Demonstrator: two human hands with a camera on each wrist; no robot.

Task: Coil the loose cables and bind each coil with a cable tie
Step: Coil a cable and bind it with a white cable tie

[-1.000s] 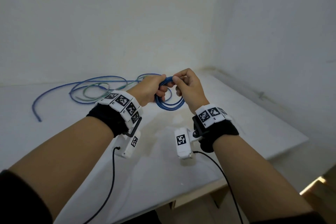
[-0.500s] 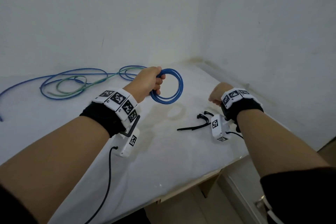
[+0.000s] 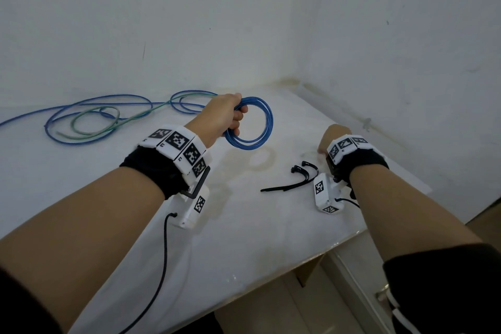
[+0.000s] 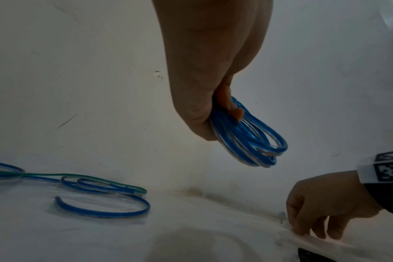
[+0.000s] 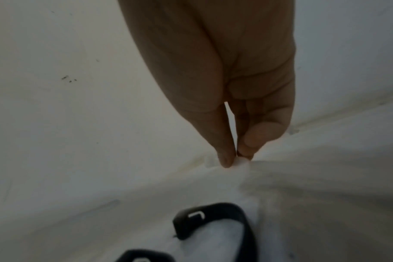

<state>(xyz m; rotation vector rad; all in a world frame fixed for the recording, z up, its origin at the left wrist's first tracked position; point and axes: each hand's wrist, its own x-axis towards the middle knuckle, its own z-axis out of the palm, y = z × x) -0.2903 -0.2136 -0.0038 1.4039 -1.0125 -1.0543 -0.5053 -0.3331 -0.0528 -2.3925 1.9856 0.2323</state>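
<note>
My left hand (image 3: 230, 119) grips a blue cable coil (image 3: 267, 122) of several turns and holds it upright above the white table (image 3: 244, 238); the left wrist view shows the fingers (image 4: 229, 106) curled round the coil (image 4: 254, 140). My right hand (image 3: 334, 137) is down on the table to the right. There its thumb and forefinger (image 5: 236, 159) pinch a small white strip that looks like a cable tie (image 5: 243, 162); it is hard to make out. Two black cable ties (image 3: 292, 184) lie just left of the right wrist, also in the right wrist view (image 5: 213, 221).
Loose blue and green cables (image 3: 103, 116) sprawl over the table's back left, near the wall. The room's corner (image 3: 292, 81) lies behind the hands. The table's front edge (image 3: 298, 266) runs diagonally below my right forearm.
My right hand has let go of the coil and dropped to the table on the right, by the black ties. The left hand now holds the coil alone.
</note>
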